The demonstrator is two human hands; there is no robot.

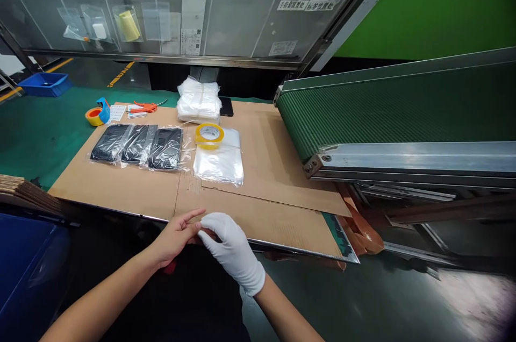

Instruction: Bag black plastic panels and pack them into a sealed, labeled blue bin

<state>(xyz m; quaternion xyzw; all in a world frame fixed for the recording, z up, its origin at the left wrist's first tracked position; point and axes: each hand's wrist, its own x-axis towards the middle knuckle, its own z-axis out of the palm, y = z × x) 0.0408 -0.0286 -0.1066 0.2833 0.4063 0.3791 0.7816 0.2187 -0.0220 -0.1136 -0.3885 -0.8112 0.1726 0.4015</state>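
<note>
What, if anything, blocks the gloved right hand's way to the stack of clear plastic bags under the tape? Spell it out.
Nothing visible blocks the gloved right hand from the near edge of the clear plastic bags; only flat cardboard lies between. The roll of yellowish packing tape covers their far left part.

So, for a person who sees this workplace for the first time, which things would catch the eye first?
The white-gloved right hand would probably catch the eye first, close to the bare left hand by the near edge of the cardboard. Next comes the green conveyor belt on the right. On the cardboard, a yellow tape roll rests on clear plastic bags, right of three dark wrapped packages.
</note>
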